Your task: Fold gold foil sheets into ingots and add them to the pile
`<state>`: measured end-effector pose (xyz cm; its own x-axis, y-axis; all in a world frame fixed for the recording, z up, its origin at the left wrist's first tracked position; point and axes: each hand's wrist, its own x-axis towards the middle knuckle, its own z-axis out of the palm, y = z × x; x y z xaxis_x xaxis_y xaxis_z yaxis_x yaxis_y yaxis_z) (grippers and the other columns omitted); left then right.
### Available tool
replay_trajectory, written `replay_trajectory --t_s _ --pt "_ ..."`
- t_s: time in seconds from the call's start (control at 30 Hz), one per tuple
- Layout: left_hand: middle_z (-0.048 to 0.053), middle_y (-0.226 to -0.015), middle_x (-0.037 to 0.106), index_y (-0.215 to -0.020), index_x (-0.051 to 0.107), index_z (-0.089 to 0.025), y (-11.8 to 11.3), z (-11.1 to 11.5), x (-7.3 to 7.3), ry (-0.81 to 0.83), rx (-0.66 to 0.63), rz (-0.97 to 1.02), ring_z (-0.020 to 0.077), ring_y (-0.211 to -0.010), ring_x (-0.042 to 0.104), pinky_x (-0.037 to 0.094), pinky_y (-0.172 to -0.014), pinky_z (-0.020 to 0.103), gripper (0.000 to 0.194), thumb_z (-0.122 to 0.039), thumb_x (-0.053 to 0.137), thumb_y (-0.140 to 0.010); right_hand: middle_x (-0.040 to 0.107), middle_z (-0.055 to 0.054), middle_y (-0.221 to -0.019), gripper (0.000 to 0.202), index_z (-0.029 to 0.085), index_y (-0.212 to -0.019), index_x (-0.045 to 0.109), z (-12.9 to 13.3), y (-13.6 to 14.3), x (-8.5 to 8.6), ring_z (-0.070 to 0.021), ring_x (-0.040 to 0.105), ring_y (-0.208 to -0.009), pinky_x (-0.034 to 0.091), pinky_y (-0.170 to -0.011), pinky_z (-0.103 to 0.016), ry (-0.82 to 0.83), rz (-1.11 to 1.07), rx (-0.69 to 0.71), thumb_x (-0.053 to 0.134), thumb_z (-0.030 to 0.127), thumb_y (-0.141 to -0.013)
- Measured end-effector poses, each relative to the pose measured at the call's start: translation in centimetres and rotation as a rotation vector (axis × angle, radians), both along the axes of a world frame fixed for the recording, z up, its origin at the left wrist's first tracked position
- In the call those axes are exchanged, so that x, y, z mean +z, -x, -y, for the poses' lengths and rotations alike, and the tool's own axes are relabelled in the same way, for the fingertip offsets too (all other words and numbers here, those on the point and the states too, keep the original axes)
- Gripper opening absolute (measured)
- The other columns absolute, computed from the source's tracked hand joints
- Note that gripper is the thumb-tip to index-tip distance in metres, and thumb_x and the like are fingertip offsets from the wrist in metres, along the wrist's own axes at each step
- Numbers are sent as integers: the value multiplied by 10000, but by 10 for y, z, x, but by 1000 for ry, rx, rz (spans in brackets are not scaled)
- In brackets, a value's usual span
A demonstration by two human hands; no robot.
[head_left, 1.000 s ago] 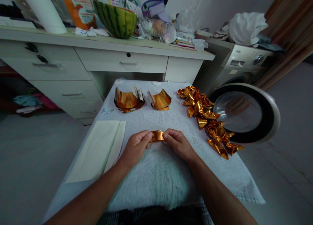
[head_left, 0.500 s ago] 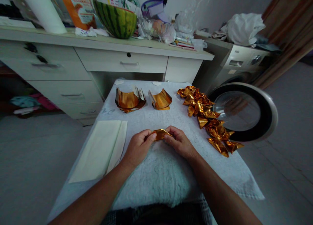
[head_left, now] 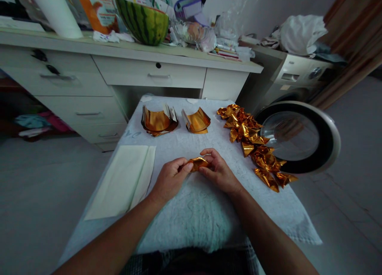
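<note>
My left hand (head_left: 173,175) pinches the left end of a small folded gold foil piece (head_left: 198,163) over the cloth-covered table. At its right end, my right hand (head_left: 219,171) holds the foil between thumb and fingers, the index finger raised a little. Beyond my hands stand two stacks of curved gold sheets, a larger one (head_left: 157,121) on the left and a smaller one (head_left: 198,120) beside it. Several twisted gold foil pieces (head_left: 253,141) lie in a row along the table's right side. Flat pale sheets (head_left: 121,181) rest at the left.
A white desk (head_left: 179,75) with drawers stands behind the table (head_left: 191,219), carrying a cut watermelon (head_left: 143,22), an orange bag (head_left: 100,12) and plastic bags. At the right, the washing machine's round open door (head_left: 331,137) is close to the table edge.
My right hand's index finger has lifted, and its grip on the foil's right end has shifted. The left hand keeps its pinch. The view has shifted slightly.
</note>
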<state>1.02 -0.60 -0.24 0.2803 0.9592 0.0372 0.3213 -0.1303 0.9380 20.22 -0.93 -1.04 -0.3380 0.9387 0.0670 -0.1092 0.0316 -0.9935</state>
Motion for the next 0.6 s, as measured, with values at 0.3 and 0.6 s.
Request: replay_trajectory --t_s 0.3,0.6 --pt "-47 -608 437 -671 540 -185 0 -3 3 40 55 28 130 -595 425 316 -571 261 330 -436 508 -883 534 64 -722 420 251 -1119 467 -1 -4 6 -95 481 -577 352 -530 -215 20 -77 -116 743 337 -815" --pt "-41 -597 439 -641 526 -182 -1 -3 0 67 76 131 126 -591 411 303 -569 256 331 -417 539 -873 560 43 -738 239 219 -910 511 -3 -3 4 -78 457 -556 325 -515 -202 113 -178 -73 704 319 -812"
